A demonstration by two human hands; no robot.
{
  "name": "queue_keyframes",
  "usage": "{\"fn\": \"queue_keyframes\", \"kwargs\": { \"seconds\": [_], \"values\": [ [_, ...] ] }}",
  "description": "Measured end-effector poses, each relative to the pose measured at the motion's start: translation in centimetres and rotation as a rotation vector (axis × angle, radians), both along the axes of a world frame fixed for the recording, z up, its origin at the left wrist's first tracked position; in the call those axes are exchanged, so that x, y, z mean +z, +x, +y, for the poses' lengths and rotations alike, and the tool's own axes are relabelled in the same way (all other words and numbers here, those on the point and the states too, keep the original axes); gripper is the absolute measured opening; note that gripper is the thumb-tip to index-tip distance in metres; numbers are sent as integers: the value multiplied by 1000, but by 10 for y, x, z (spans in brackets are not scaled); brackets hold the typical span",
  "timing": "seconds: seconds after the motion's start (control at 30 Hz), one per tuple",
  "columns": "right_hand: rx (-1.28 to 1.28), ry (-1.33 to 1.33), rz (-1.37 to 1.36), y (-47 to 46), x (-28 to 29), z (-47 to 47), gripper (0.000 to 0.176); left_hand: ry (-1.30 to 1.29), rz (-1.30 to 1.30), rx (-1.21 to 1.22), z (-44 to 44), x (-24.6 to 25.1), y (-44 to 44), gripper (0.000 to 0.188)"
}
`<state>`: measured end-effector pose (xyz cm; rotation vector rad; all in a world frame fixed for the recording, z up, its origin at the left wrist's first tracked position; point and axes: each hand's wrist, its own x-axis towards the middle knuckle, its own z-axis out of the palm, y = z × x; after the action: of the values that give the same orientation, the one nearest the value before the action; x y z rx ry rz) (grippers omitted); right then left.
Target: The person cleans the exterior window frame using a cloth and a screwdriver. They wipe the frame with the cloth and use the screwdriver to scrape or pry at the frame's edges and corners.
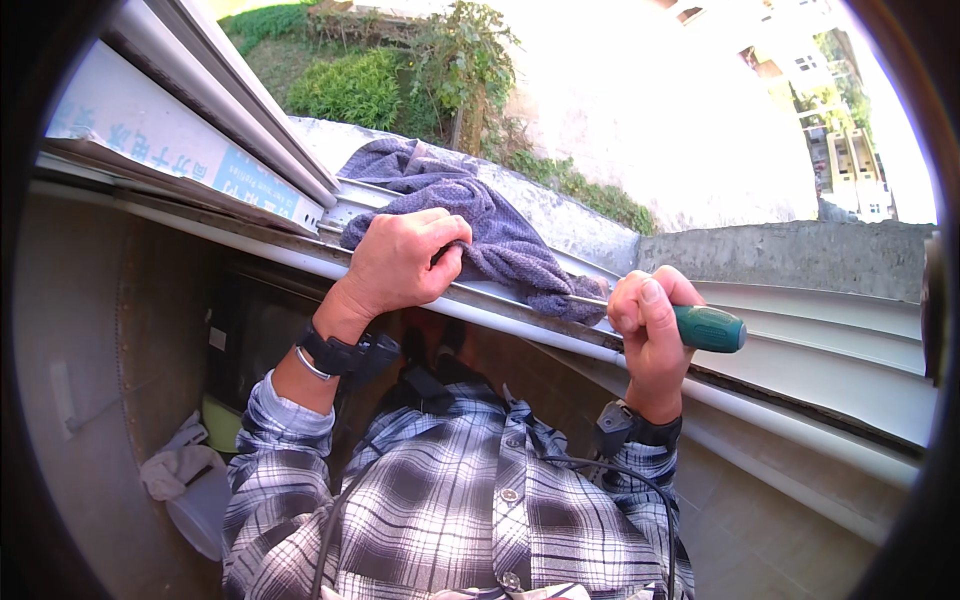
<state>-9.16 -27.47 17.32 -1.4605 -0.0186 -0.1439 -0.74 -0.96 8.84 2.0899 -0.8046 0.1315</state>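
Across the window track [495, 292] lies a dark purple-grey cloth [472, 217], spread along the sill and over its outer side. My left hand [409, 259] grips a fold of this cloth between thumb and fingers. In my right hand [654, 311] is a screwdriver [709, 328] with a green handle pointing right. Its thin metal shaft [586, 301] runs left to the end of the cloth, where the tip is hidden.
At the left stand sliding window frames [247, 105], one with printed protective film [187, 154]. A concrete ledge [592, 225] runs outside, above a garden with shrubs [349, 86]. Below left are a pale bucket [199, 502] with a cloth [180, 471] and a green container [221, 424].
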Motion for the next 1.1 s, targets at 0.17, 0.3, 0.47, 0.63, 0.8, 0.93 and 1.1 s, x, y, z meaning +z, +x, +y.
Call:
{"fn": "queue_keyframes", "kwargs": {
  "seconds": [0.17,0.3,0.47,0.63,0.8,0.93,1.1],
  "values": [
    [84,-263,-107,-13,-7,13,27,19,8,-2,2,-2,-2,11],
    [8,73,21,4,-18,0,29,-66,-41,49,-3,-2,-2,10],
    [25,616,96,15,-23,-10,32,-119,-61,173,-7,-4,-2,10],
    [-47,215,-15,-1,6,-13,31,-94,41,176,-7,-4,-1,11],
    [-54,-249,-13,-12,18,2,26,-16,-35,47,-7,0,-2,8],
    [30,-338,-79,-16,18,6,25,72,-21,-40,-3,5,-3,8],
    [50,-128,-226,-31,2,3,31,118,-47,-63,-4,4,-2,18]
  ]
}}
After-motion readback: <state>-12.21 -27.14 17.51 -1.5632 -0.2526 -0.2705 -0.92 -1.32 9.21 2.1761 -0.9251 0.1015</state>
